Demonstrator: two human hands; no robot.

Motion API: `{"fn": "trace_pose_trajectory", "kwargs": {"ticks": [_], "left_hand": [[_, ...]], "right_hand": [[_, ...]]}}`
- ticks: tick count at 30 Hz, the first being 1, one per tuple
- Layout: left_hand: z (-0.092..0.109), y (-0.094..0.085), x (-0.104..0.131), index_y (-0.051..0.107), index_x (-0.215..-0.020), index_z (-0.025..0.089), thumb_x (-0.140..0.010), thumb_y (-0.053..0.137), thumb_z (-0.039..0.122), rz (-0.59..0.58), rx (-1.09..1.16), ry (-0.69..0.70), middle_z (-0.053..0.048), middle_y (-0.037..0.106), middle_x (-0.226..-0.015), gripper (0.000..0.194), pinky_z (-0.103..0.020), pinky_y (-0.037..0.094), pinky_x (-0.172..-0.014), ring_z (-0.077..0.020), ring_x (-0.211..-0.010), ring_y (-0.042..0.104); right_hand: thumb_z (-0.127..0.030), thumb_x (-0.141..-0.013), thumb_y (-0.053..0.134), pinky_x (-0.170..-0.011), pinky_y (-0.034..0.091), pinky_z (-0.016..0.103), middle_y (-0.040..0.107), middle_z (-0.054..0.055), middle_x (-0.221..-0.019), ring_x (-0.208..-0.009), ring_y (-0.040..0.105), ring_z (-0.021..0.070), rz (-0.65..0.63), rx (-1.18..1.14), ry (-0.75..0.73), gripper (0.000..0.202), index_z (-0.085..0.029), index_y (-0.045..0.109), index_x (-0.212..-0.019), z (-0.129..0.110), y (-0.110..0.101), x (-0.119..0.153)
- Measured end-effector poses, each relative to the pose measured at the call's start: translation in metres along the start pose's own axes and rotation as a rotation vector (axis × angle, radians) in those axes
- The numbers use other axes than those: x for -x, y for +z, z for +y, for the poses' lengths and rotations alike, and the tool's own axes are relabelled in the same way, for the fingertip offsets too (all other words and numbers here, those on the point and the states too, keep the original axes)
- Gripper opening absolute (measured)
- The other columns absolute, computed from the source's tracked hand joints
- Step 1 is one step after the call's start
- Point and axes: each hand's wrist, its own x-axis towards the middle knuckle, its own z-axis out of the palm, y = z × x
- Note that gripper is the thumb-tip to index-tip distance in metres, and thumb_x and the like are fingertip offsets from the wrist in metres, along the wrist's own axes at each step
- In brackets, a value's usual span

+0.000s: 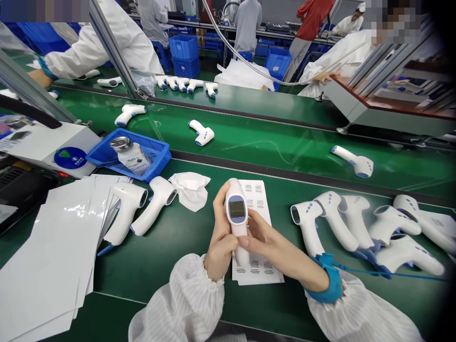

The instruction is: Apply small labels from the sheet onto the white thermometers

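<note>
A white handheld thermometer [242,247] stands upright in both hands, its blue-framed screen lit and facing me. My left hand [221,237] is wrapped round its left side. From the right, my right hand [265,237] closes on its handle, thumb on the front; a blue band circles that wrist. Beneath the hands lies a printed label sheet [260,273]. To the right, several white thermometers [308,228] lie in a cluster. Two more, one of them nearer the crumpled tissue [192,190], rest on the left [124,213].
A blue tray [162,161] holding a bottle [131,154] sits back left, beside a stack of white sheets [53,247]. Behind a dark rail, the green belt [256,137] carries spaced thermometers. A slanted metal post [114,47] rises at the left. Other people work beyond.
</note>
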Motion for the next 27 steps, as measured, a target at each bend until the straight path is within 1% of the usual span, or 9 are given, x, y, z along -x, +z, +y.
{"fn": "trace_pose_trajectory", "kwargs": {"ticks": [4,8,11,14,17,19,21,24,27], "left_hand": [[0.011,-0.004,-0.009,0.003,-0.151,0.036,-0.063,0.05,0.013,-0.057,-0.008,0.023,-0.004,0.058,-0.113,0.102,-0.043,0.047,-0.088,-0.0271,-0.102,0.061],[0.015,-0.023,-0.021,-0.001,-0.153,0.033,-0.08,0.051,0.018,0.13,-0.466,-0.021,-0.008,0.035,-0.143,0.09,-0.046,0.025,-0.112,-0.026,-0.139,0.028],[0.015,-0.041,-0.026,0.018,-0.152,0.029,-0.087,0.048,0.024,0.173,-0.628,-0.181,-0.012,0.036,-0.142,0.072,-0.048,0.024,-0.112,-0.0265,-0.139,0.027],[0.015,-0.053,-0.03,0.046,-0.136,0.021,-0.087,0.044,0.022,0.26,-0.64,-0.177,-0.014,0.046,-0.132,0.048,-0.044,0.031,-0.107,-0.0263,-0.13,0.04],[0.013,-0.056,-0.032,0.055,-0.122,0.021,-0.089,0.042,0.023,0.378,-0.674,-0.088,-0.012,0.05,-0.128,0.036,-0.043,0.034,-0.105,-0.0249,-0.123,0.046],[0.009,-0.058,-0.034,0.057,-0.117,0.022,-0.089,0.042,0.024,0.41,-0.717,-0.005,-0.01,0.052,-0.127,0.032,-0.042,0.034,-0.106,-0.0244,-0.122,0.047],[0.0,-0.061,-0.036,0.06,-0.113,0.022,-0.088,0.043,0.024,0.454,-0.754,0.073,-0.009,0.055,-0.124,0.03,-0.042,0.035,-0.104,-0.0249,-0.119,0.049],[-0.015,-0.073,-0.043,0.061,-0.106,0.019,-0.087,0.042,0.023,0.533,-0.799,0.22,-0.011,0.058,-0.117,0.027,-0.043,0.039,-0.1,-0.0266,-0.114,0.051],[-0.021,-0.082,-0.047,0.056,-0.108,0.018,-0.088,0.041,0.023,0.596,-0.83,0.311,-0.014,0.056,-0.116,0.026,-0.046,0.039,-0.1,-0.0283,-0.112,0.051]], "right_hand": [[-0.03,-0.086,0.058,-0.079,0.05,0.035,0.061,0.006,-0.109,-0.096,0.06,0.0224,0.007,0.243,0.009,0.052,-0.022,0.04,-0.134,-0.015,0.003,-0.007],[-0.03,-0.087,0.052,-0.076,0.048,0.037,0.065,0.009,-0.104,-0.086,0.063,0.0248,0.351,0.713,0.036,0.04,-0.019,0.044,-0.125,-0.025,-0.04,-0.05],[-0.038,-0.091,0.049,-0.08,0.046,0.041,0.064,0.018,-0.11,-0.098,0.062,0.033,0.662,1.091,0.178,0.047,-0.013,0.04,-0.13,-0.043,-0.088,-0.105],[-0.035,-0.09,0.054,-0.099,0.035,0.048,0.035,0.031,-0.145,-0.135,0.031,0.0424,0.747,1.191,0.15,0.063,-0.003,0.029,-0.139,-0.07,-0.112,-0.169],[-0.043,-0.09,0.054,-0.101,0.035,0.047,0.041,0.031,-0.141,-0.135,0.035,0.0401,0.664,1.14,0.157,0.066,0.0,0.036,-0.137,-0.096,-0.093,-0.236],[-0.056,-0.09,0.049,-0.094,0.043,0.043,0.056,0.028,-0.128,-0.121,0.053,0.036,0.59,1.06,0.195,0.072,0.001,0.042,-0.134,-0.108,-0.062,-0.278],[-0.061,-0.088,0.05,-0.093,0.046,0.043,0.055,0.026,-0.13,-0.119,0.055,0.0337,0.564,0.988,0.201,0.081,0.001,0.038,-0.138,-0.115,-0.027,-0.312],[-0.048,-0.091,0.056,-0.099,0.044,0.05,0.049,0.017,-0.139,-0.123,0.052,0.0302,0.581,0.916,0.179,0.06,-0.014,0.043,-0.138,-0.124,0.011,-0.344],[-0.036,-0.093,0.058,-0.094,0.049,0.049,0.053,0.01,-0.133,-0.114,0.057,0.0258,0.558,0.88,0.123,0.04,-0.018,0.053,-0.129,-0.131,0.015,-0.35]]}}
